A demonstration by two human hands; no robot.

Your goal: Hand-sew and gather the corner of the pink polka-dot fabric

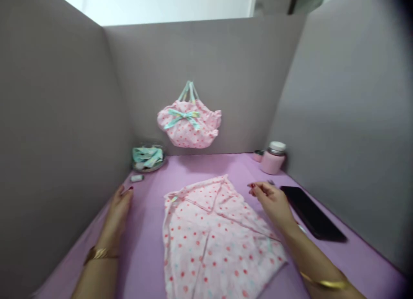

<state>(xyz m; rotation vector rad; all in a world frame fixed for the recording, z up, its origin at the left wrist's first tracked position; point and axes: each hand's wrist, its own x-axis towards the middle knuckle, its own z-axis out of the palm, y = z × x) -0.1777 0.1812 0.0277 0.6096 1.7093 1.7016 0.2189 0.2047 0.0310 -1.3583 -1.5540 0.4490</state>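
Observation:
A pink cloth with red dots and seam lines lies spread on the purple tabletop, some of it past the lower edge of the picture. My left hand hovers left of the cloth, near the side wall; thumb and finger are slightly apart and nothing shows in them. Over the right side of the cloth, my right hand has its fingertips curled together in a pinch. Anything between those fingertips is too small or blurred to name. A small grey item shows just behind this hand.
A dotted pink bag with a green bow hangs on the grey back wall. At back left are a dish of green fabric and a small white spool-like piece. To the right are a pink jar and a black flat slab.

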